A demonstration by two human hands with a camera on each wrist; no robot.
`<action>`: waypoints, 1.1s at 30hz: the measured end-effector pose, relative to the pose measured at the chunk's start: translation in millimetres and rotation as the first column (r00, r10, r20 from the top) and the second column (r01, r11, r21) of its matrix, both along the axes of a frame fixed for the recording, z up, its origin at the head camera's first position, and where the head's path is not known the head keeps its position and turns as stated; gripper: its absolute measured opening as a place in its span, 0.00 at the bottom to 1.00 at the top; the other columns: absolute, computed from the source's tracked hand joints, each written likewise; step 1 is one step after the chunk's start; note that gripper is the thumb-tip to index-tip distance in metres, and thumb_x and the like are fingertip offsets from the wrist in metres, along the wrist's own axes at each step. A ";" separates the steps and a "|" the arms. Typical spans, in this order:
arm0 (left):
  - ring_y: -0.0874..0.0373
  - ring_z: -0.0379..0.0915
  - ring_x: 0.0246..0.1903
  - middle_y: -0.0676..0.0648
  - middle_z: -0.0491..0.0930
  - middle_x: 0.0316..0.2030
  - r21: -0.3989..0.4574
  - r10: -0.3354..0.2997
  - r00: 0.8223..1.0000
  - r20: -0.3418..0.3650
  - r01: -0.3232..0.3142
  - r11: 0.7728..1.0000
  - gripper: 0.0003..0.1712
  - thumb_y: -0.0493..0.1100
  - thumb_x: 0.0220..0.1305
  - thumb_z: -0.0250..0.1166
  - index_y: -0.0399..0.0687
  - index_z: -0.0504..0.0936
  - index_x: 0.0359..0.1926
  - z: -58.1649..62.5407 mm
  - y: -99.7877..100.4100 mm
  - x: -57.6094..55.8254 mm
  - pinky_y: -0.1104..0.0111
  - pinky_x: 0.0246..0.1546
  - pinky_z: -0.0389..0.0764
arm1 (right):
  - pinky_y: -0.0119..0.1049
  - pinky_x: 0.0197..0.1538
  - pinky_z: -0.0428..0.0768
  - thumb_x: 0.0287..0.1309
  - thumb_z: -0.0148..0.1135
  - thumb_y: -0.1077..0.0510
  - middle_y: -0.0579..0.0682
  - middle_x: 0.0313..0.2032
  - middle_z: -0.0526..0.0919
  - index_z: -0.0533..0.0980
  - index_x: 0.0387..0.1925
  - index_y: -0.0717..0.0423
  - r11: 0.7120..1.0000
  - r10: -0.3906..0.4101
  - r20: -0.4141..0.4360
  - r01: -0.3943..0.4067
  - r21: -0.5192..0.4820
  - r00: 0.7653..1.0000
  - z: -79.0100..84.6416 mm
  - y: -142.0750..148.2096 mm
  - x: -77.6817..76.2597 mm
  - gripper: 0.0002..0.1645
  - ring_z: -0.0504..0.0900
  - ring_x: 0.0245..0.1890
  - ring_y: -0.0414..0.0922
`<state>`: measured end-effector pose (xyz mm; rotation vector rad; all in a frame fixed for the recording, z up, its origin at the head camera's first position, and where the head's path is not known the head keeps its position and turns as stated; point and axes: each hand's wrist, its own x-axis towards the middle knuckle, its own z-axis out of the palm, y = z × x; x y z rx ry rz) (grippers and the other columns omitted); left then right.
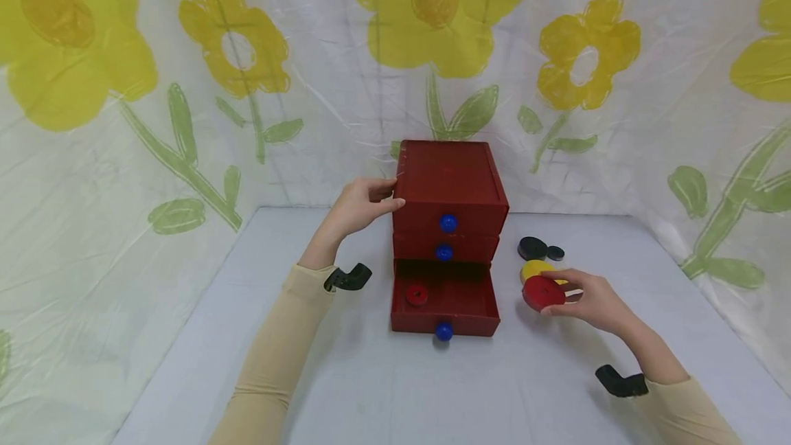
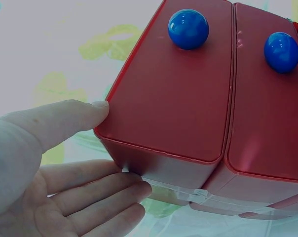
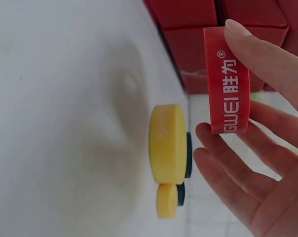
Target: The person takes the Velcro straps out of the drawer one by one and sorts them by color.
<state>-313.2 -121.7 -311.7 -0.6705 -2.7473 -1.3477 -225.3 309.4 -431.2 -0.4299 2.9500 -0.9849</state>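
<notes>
My left hand (image 1: 358, 208) rests at the front left corner of a dark red drawer cabinet (image 1: 448, 170). In the left wrist view the thumb touches the front edge, while the fairly straight fingers lie along the side. The cabinet's bottom drawer (image 1: 410, 323) is pulled out, with a small red tape roll (image 1: 410, 297) lying inside at the left. To the right of it, my right hand (image 1: 596, 301) pinches a larger red tape roll (image 3: 229, 81) between thumb and fingers. White lettering shows on its band. It is held above the table, in front of a yellow roll (image 3: 168, 143).
Beside the large yellow roll sits a smaller yellow roll (image 3: 167, 201). A large black roll (image 1: 533, 248) and a small black roll (image 1: 555, 253) lie behind them. Blue knobs (image 1: 443, 332) stick out from the drawer fronts. A flower-printed curtain (image 1: 321, 156) hangs behind the table.
</notes>
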 end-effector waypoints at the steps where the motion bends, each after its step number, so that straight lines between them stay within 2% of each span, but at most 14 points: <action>1: 0.51 0.72 0.59 0.46 0.72 0.63 0.000 0.000 1.000 0.000 0.000 1.000 0.35 0.56 0.61 0.64 0.48 0.69 0.66 0.0 -0.1 0.1 0.57 0.55 0.76 | 0.32 0.36 0.83 0.41 0.75 0.43 0.61 0.51 0.78 0.73 0.59 0.57 1.000 -0.006 0.007 0.006 0.001 1.000 -0.7 1.3 0.4 0.43 0.80 0.45 0.54; 9: 0.51 0.71 0.60 0.47 0.72 0.63 0.010 0.001 1.000 0.005 -0.001 1.000 0.35 0.57 0.61 0.64 0.48 0.70 0.66 -1.5 -1.5 -0.8 0.57 0.55 0.76 | 0.31 0.36 0.82 0.40 0.75 0.41 0.60 0.51 0.79 0.74 0.58 0.55 1.000 -0.010 0.016 0.010 0.011 1.000 -11.2 10.9 0.6 0.43 0.81 0.44 0.53; 19: 0.52 0.72 0.59 0.47 0.72 0.62 0.010 0.003 1.000 0.009 -0.004 1.000 0.36 0.58 0.60 0.64 0.49 0.70 0.66 -3.0 -0.5 -2.2 0.57 0.55 0.76 | 0.37 0.38 0.84 0.39 0.76 0.44 0.59 0.49 0.80 0.75 0.57 0.57 0.999 0.020 0.054 -0.022 0.025 0.998 -25.6 16.6 -0.1 0.42 0.80 0.46 0.55; 26: 0.52 0.72 0.59 0.47 0.72 0.62 0.013 0.006 1.000 0.008 -0.006 1.000 0.36 0.58 0.60 0.64 0.48 0.70 0.66 -3.0 -0.3 -1.8 0.57 0.55 0.76 | 0.38 0.41 0.84 0.38 0.78 0.46 0.58 0.48 0.80 0.75 0.56 0.58 1.000 0.031 0.037 -0.031 -0.001 0.999 -27.4 16.5 -0.1 0.42 0.77 0.49 0.55; 33: 0.52 0.72 0.59 0.47 0.72 0.62 0.008 0.005 1.000 0.005 -0.005 1.000 0.35 0.57 0.61 0.64 0.48 0.69 0.66 -2.2 0.3 -1.2 0.57 0.55 0.76 | 0.40 0.43 0.83 0.38 0.78 0.48 0.58 0.49 0.79 0.75 0.56 0.59 0.999 0.045 0.058 -0.045 0.004 0.997 -27.9 17.5 0.0 0.41 0.77 0.49 0.56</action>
